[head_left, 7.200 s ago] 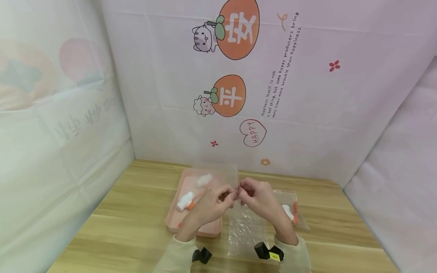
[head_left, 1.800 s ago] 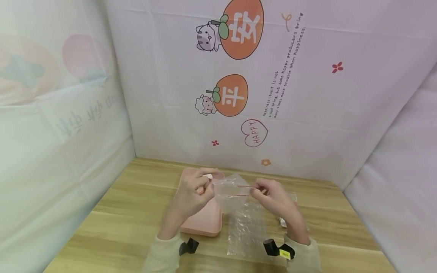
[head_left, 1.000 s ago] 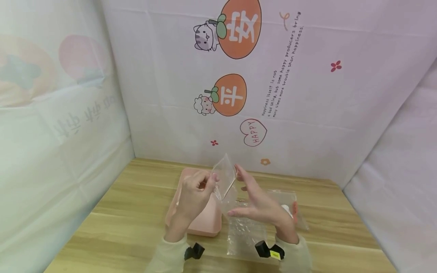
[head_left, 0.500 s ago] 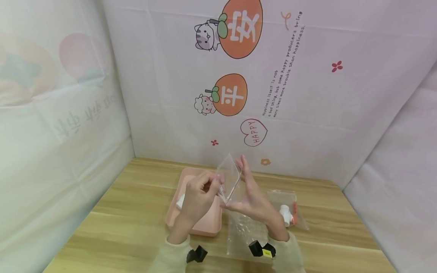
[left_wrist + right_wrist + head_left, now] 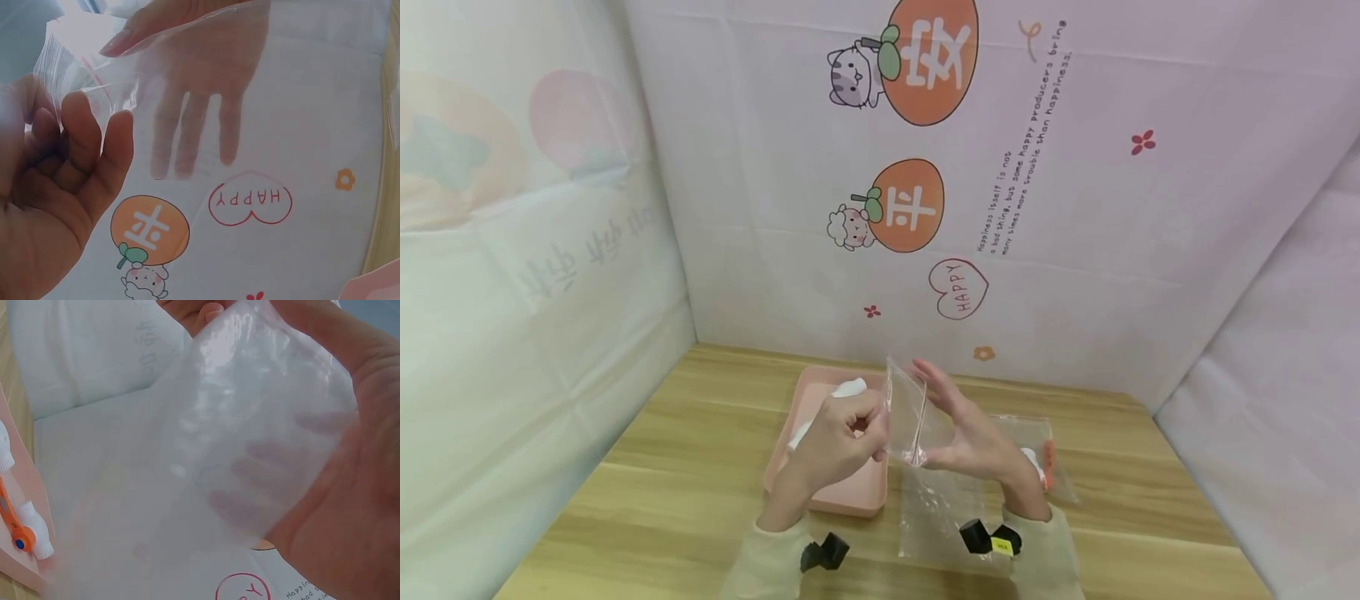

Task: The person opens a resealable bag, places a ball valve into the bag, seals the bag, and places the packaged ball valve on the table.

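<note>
Between both hands stands a clear zip bag (image 5: 904, 408), its mouth spread apart, with a red line along the edge. My left hand (image 5: 842, 437) pinches the bag's left side with curled fingers. My right hand (image 5: 972, 437) has thumb and fingers spread at the bag's other side; in the left wrist view, the right hand's straight fingers (image 5: 194, 125) show through the film. Behind my left hand is a pink tray (image 5: 859, 510) with white plastic valves (image 5: 850, 387). One valve (image 5: 39, 531) in the right wrist view has an orange lever handle.
Flat on the table below the hands lies another clear bag (image 5: 940, 521). Right of it, partly behind my right wrist, a bag (image 5: 1022, 429) holds a white and orange valve (image 5: 1034, 462). A printed cloth wall (image 5: 775, 208) rises behind the table.
Earlier both hands pinched the bag together, then pulled at its edges. The right hand has since let go its pinch and spread its fingers at the mouth, which now gapes.
</note>
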`<state>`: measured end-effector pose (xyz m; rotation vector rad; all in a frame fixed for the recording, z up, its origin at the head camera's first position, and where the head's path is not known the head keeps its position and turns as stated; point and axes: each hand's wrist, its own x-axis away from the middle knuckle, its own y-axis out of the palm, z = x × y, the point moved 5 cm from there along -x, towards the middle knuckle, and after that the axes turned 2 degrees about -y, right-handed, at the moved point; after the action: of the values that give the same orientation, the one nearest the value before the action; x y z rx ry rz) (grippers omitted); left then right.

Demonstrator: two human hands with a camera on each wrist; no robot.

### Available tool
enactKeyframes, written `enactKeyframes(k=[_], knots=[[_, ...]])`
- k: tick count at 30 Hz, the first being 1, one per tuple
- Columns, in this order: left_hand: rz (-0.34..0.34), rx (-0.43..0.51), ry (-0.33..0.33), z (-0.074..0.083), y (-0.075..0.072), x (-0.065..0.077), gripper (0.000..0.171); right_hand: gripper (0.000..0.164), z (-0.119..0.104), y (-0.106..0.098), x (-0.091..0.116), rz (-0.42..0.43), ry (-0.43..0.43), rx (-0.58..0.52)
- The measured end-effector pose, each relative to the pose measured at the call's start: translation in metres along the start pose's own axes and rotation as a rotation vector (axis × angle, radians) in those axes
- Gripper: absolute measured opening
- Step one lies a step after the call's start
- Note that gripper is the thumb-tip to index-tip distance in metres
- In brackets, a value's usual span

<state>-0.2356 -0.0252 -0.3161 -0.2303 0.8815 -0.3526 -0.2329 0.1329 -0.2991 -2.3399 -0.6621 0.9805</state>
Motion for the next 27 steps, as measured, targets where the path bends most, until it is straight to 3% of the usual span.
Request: enactKeyframes(k=[5, 9, 13, 18, 23, 27], knots=[[-0.028, -0.030, 0.055, 0.006, 0.000, 0.000, 0.029, 0.099, -0.002, 0.003, 0.000, -0.033, -0.020, -0.031], [-0.011, -0.062, 0.080, 0.018, -0.004, -0.004, 0.029, 0.089, -0.007, 0.002, 0.000, -0.007, -0.030, 0.021], [-0.004, -0.067, 0.044, 0.024, -0.007, -0.005, 0.030, 0.079, -0.013, 0.001, -0.002, 0.010, -0.066, 0.037], [0.005, -0.076, -0.001, 0.011, -0.007, -0.001, 0.030, 0.072, -0.014, 0.001, -0.003, 0.032, -0.107, 0.040], [-0.027, -0.067, 0.029, 0.002, -0.006, 0.002, 0.029, 0.077, 0.009, 0.007, 0.001, 0.014, -0.079, 0.060], [-0.066, -0.055, 0.088, 0.009, -0.005, 0.002, 0.028, 0.093, 0.034, 0.015, 0.003, -0.069, -0.009, 0.010]])
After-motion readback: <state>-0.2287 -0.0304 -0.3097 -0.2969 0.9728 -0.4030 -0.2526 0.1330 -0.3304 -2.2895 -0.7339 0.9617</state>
